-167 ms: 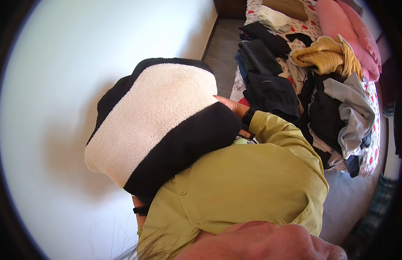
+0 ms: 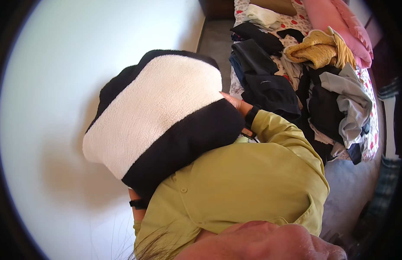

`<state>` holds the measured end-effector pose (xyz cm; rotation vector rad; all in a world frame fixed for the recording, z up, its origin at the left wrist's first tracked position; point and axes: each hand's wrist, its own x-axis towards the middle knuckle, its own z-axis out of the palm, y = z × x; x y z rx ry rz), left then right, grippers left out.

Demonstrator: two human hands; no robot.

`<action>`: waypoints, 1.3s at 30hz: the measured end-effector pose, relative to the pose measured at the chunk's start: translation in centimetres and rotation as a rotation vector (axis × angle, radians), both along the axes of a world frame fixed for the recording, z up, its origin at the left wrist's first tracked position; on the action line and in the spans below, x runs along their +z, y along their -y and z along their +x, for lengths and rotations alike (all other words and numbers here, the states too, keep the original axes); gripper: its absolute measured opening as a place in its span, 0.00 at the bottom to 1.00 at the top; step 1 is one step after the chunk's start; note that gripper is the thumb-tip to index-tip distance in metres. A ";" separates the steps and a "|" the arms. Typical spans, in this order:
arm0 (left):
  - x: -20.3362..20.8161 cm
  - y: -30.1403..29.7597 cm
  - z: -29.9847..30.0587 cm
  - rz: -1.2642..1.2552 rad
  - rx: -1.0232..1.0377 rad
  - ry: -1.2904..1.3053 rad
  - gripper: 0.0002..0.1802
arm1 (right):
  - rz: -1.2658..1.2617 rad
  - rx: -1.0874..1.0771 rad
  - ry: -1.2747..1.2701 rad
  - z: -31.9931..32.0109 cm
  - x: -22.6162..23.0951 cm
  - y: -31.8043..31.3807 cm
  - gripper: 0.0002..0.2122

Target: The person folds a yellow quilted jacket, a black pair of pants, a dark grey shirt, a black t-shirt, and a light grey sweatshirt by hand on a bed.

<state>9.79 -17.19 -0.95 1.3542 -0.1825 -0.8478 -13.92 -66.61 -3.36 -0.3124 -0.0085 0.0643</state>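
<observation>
A folded fleece garment (image 2: pixel 153 112), black with a broad cream band across it, is held up against my chest, tilted with its right side higher. My right hand (image 2: pixel 232 102) grips its right edge, thumb side showing and the other fingers hidden behind the cloth. My left forearm, with a black band at the wrist, passes behind the garment's lower left part. The fleece hides my left hand, so its fingers cannot be seen.
A white wall (image 2: pixel 49 86) stands close on the left. To the right, a bed with a red-and-white patterned sheet (image 2: pixel 288 21) carries folded dark clothes (image 2: pixel 270 93), a mustard fleece cloth (image 2: pixel 311 48), a grey garment (image 2: pixel 350 102) and a pink bundle (image 2: pixel 335 24).
The fleece garment has risen slightly with my hands. The bed and clothes have shifted a little up and left in the view.
</observation>
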 end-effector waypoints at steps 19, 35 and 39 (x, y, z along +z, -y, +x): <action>-4.5 21.8 16.0 -0.078 -0.329 -0.178 0.28 | -0.113 -0.530 0.010 -1.7 0.5 6.2 0.20; -3.8 43.4 23.4 -0.099 -0.370 -0.114 0.28 | -0.107 -0.531 0.059 5.7 -3.4 26.9 0.19; -3.4 48.2 24.5 -0.080 -0.362 -0.124 0.28 | -0.097 -0.507 0.076 8.0 -2.7 32.5 0.19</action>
